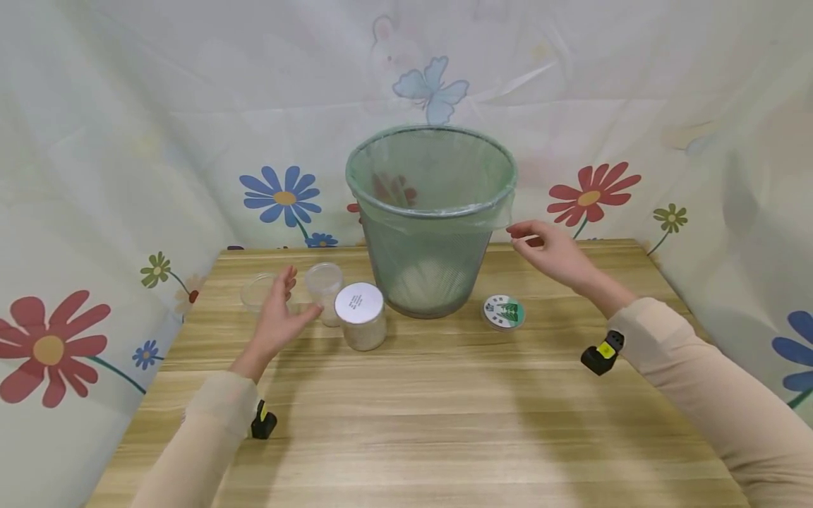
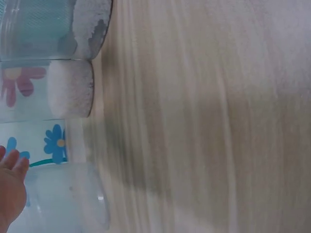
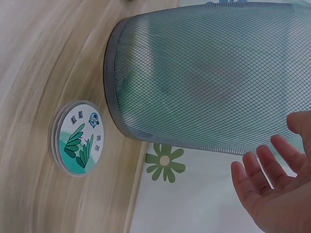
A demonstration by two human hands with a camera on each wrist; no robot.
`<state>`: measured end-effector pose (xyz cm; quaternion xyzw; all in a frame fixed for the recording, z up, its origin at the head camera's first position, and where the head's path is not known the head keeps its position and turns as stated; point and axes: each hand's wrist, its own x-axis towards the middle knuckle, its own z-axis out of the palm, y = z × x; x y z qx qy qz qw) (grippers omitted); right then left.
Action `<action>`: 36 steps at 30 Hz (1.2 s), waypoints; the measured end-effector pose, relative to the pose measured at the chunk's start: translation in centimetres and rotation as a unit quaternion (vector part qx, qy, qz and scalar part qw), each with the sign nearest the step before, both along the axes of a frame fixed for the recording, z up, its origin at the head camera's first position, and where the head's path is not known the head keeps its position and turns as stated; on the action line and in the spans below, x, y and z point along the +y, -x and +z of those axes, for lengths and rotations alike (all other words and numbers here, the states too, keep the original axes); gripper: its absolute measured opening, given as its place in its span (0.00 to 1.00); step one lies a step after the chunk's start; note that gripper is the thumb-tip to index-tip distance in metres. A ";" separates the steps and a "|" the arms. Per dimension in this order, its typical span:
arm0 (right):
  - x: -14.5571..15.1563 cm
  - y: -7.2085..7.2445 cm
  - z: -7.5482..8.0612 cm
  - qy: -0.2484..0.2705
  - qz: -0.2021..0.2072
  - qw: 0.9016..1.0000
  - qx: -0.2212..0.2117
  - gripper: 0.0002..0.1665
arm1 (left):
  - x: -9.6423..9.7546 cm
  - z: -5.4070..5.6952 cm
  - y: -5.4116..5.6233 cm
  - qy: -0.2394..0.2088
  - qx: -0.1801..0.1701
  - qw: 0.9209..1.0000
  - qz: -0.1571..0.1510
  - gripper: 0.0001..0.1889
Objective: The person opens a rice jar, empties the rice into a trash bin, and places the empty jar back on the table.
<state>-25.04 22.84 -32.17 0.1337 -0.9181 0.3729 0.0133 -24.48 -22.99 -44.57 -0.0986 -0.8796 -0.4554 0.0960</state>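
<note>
Bin (image 1: pixel 419 264) between our left hand (image 1: pixel 279 321) and right hand (image 1: pixel 554 255)
Our fingers (image 3: pixel 243 180) are apart, holding nothing; liner (image 1: pixel 447 180) overlaps the rim (image 1: pixel 470 209), probably against slipping.

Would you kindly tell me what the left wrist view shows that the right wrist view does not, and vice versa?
Only the left wrist view shows the left hand, two clear jars with white contents and an empty-looking clear container.

Only the right wrist view shows the right hand, the round leaf-printed disc and the dark base ring of the mesh bin.

Both show the wood-grain tabletop and the flowered backdrop.
</note>
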 end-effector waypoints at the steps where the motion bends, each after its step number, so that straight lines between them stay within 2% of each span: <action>1: 0.0 0.0 0.0 -0.001 0.002 1.000 0.001 0.24 | 0.1 -0.2 0.0 -0.004 -0.007 1.000 0.001 0.49; 11: -0.5 -0.9 -0.9 -0.005 0.038 0.999 -0.004 0.25 | 1.0 -1.9 0.0 -0.025 -0.077 0.997 -0.006 0.51; 20: -1.4 -1.4 -1.3 -0.012 0.082 0.996 0.035 0.22 | 1.3 -3.6 1.2 -0.034 -0.070 0.997 -0.010 0.51; 29: -2.1 -1.8 -1.8 0.000 0.112 0.993 0.047 0.20 | 2.0 -4.2 1.8 -0.027 -0.096 0.995 0.012 0.51; 36: -2.2 -2.1 -1.8 0.001 0.122 0.991 0.047 0.20 | 2.1 -4.3 2.1 -0.010 -0.107 0.994 0.022 0.49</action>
